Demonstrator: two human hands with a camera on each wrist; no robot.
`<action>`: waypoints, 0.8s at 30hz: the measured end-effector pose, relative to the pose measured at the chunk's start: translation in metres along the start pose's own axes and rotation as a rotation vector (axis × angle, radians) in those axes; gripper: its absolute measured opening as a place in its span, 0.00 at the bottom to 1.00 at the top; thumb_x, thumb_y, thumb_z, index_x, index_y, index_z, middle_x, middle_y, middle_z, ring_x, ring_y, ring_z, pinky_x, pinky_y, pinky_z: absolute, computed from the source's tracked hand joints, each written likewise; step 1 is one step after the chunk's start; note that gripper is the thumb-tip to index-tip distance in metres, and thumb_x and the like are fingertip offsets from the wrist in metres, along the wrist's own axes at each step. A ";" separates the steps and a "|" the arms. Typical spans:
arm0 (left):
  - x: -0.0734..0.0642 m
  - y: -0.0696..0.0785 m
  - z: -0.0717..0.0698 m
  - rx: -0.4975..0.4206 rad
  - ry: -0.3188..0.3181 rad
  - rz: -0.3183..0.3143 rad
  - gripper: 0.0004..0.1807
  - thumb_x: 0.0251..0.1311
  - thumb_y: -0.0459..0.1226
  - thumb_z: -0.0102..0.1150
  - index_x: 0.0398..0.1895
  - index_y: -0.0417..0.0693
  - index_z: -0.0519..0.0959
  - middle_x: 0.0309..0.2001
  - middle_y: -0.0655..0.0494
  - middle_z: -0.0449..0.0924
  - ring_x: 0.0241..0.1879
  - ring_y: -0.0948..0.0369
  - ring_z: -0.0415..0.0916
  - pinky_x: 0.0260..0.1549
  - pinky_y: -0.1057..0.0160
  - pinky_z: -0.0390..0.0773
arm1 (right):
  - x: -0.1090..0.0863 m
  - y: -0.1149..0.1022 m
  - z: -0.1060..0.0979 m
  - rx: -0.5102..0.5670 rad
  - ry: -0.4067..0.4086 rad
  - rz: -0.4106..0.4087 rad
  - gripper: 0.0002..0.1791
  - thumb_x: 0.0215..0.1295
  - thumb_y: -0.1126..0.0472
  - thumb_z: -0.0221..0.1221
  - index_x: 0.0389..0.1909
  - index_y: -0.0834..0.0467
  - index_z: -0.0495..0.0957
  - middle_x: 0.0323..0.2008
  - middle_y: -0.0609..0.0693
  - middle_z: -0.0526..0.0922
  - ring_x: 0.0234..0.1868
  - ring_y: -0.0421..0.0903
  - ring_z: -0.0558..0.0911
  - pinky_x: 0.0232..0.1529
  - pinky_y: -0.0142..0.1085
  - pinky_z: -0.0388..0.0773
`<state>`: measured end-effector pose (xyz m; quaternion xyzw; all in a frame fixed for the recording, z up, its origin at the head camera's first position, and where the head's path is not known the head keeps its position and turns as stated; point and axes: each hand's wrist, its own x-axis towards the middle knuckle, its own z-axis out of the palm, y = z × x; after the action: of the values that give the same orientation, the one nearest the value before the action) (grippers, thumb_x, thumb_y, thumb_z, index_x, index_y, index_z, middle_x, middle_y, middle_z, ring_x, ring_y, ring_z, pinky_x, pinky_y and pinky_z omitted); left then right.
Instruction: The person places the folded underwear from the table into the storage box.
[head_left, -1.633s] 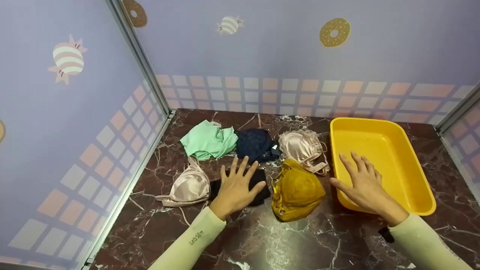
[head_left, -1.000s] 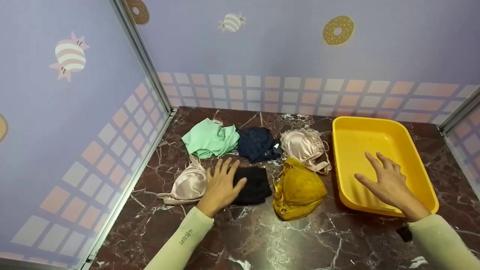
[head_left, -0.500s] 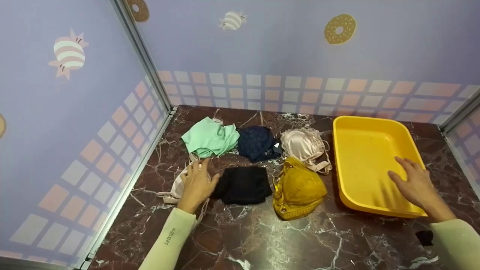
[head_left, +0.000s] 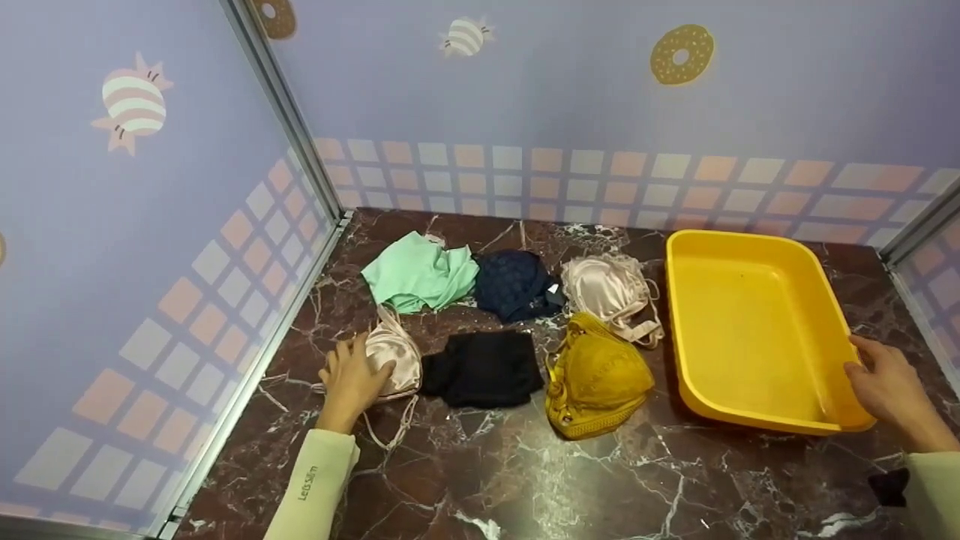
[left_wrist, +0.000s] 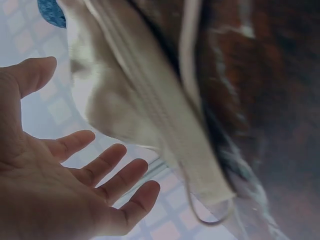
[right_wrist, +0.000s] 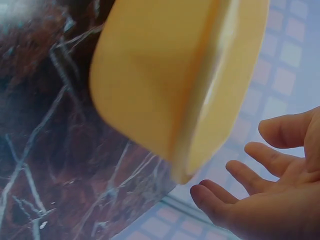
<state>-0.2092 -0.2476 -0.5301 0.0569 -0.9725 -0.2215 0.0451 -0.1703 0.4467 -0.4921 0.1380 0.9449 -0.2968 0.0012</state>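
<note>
My left hand (head_left: 352, 379) hovers at the left end of a champagne satin bra (head_left: 396, 356), overlapping it in the head view. The left wrist view shows its fingers (left_wrist: 122, 177) spread and loosely bent, apart from the bra's band (left_wrist: 165, 115). Beside the right rim of a yellow plastic basin (head_left: 679, 330) is my right hand (head_left: 889, 386). Its fingers (right_wrist: 255, 177) are loosely bent just off the rim (right_wrist: 200, 115) in the right wrist view. Neither hand holds anything.
A folded black garment (head_left: 491, 371) and a mustard bra (head_left: 600, 379) lie in the front row. Behind are a mint green garment (head_left: 418, 274), a navy bra (head_left: 514, 285) and a second champagne bra (head_left: 604, 289). Patterned walls enclose the marble-patterned surface (head_left: 525, 480).
My left hand has moved left from over the black garment to the champagne bra's left end. My right hand has moved right, from over the basin's left side to its right rim.
</note>
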 end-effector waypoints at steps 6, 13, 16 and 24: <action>-0.001 -0.009 0.003 0.009 -0.054 -0.012 0.42 0.57 0.52 0.60 0.68 0.38 0.58 0.58 0.28 0.60 0.58 0.34 0.54 0.49 0.34 0.54 | 0.004 0.017 -0.001 -0.012 -0.033 0.027 0.31 0.72 0.63 0.40 0.67 0.78 0.42 0.63 0.81 0.45 0.59 0.78 0.53 0.54 0.66 0.57; 0.001 -0.016 0.000 0.017 -0.124 -0.037 0.47 0.56 0.57 0.59 0.71 0.41 0.54 0.58 0.26 0.62 0.58 0.32 0.56 0.49 0.34 0.52 | 0.004 0.026 0.003 0.064 -0.100 0.072 0.31 0.73 0.64 0.35 0.68 0.76 0.35 0.61 0.83 0.47 0.51 0.74 0.67 0.39 0.51 0.77; 0.001 -0.021 -0.004 -0.014 -0.166 -0.052 0.48 0.55 0.58 0.59 0.71 0.42 0.53 0.60 0.26 0.61 0.59 0.32 0.55 0.50 0.34 0.50 | 0.004 0.028 0.004 0.110 -0.097 0.072 0.31 0.73 0.65 0.34 0.69 0.74 0.35 0.59 0.83 0.51 0.45 0.69 0.72 0.28 0.41 0.79; 0.004 -0.031 -0.012 -0.119 -0.207 -0.061 0.47 0.53 0.55 0.64 0.71 0.44 0.55 0.64 0.30 0.60 0.61 0.34 0.55 0.54 0.31 0.44 | 0.002 0.040 0.003 0.261 -0.100 -0.003 0.30 0.73 0.67 0.34 0.70 0.72 0.37 0.58 0.81 0.55 0.35 0.51 0.79 0.27 0.40 0.80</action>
<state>-0.2087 -0.2808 -0.5328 0.0606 -0.9548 -0.2849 -0.0588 -0.1624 0.4775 -0.5171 0.1208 0.8972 -0.4237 0.0298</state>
